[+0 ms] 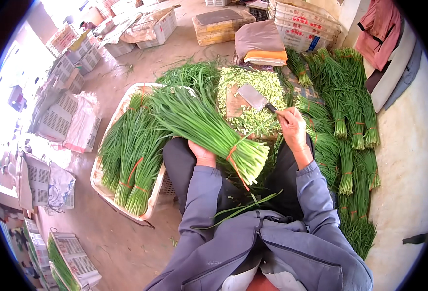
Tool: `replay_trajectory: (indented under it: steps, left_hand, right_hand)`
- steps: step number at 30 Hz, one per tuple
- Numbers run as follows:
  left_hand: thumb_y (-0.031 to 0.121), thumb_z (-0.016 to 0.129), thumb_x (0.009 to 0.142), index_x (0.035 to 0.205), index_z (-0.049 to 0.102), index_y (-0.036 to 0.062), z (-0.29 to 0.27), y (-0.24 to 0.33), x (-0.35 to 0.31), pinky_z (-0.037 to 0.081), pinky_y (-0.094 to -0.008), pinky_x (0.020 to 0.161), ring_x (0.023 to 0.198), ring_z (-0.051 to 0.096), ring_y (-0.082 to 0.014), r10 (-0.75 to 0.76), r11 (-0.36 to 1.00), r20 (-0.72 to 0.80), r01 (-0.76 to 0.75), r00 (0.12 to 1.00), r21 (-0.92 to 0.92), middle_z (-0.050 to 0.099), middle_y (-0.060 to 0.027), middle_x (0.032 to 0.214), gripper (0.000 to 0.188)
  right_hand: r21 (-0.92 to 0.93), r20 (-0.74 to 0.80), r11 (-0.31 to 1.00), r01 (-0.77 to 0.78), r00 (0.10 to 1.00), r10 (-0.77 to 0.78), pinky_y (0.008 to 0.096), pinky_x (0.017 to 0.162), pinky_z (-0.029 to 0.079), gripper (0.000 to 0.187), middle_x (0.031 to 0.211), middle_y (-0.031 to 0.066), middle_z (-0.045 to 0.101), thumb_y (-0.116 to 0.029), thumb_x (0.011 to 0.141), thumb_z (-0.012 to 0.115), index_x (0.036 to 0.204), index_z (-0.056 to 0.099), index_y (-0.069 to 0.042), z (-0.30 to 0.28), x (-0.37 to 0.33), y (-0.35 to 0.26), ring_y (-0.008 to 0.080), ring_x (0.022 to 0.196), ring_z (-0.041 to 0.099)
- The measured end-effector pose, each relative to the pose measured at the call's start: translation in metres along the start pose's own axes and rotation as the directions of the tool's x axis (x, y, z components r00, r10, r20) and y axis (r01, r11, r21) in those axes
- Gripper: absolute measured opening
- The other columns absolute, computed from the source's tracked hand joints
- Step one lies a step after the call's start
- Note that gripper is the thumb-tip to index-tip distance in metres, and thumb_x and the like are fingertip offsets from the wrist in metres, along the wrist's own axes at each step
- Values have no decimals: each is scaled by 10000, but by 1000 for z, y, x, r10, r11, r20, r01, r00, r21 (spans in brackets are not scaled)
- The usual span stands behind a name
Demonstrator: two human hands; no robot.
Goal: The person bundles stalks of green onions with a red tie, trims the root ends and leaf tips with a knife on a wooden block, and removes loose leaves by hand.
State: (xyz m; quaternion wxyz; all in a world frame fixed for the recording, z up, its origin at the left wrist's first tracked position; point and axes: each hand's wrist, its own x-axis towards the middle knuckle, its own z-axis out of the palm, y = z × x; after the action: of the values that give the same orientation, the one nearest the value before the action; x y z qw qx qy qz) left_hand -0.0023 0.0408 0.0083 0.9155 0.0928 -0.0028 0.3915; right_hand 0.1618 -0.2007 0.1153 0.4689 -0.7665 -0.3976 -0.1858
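A large bundle of long green chives [202,121], tied with a red band near its pale cut ends, lies slantwise over my lap. My left hand [203,154] is closed on its underside; the leaves hide most of the fingers. My right hand [293,127] is closed at the handle end of a cleaver [253,96]. Its broad blade rests over a wooden chopping board [234,103] strewn with chopped pale green pieces [265,116]. Thin loose leaves stick out from the bundle towards my right hand, and a few loose stalks [245,209] lie across my jacket.
At left stands a white crate [108,193] holding tied chive bundles [131,169]. More bundles [340,87] are piled along the right wall. Beyond the board sit a folded cloth pile [260,41] and stacked baskets [303,29]. White crates [61,114] line the far left floor.
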Motion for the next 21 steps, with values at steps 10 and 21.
replay_trajectory:
  steps: [10, 21]
  left_hand:
    - [317, 467, 999, 1239, 616, 23, 7, 0, -1, 499, -475, 997, 1100, 638, -309, -6, 999, 23, 5, 1000, 33, 667, -118, 1209, 408]
    - [307, 531, 972, 1194, 634, 15, 72, -28, -19, 537, -417, 905, 993, 675, -251, -323, 914, -109, 340, 940, 223, 699, -131, 1107, 381]
  right_hand:
    - [-232, -74, 949, -211, 977, 199, 371, 704, 517, 141, 875, 124, 657, -92, 840, 727, 978, 727, -63, -34, -5, 57, 311, 774, 642]
    - [328, 883, 580, -746, 461, 94, 376, 1017, 471, 856, 1322, 143, 577, -355, 839, 802, 1448, 359, 52, 43, -18, -34, 239, 1186, 581]
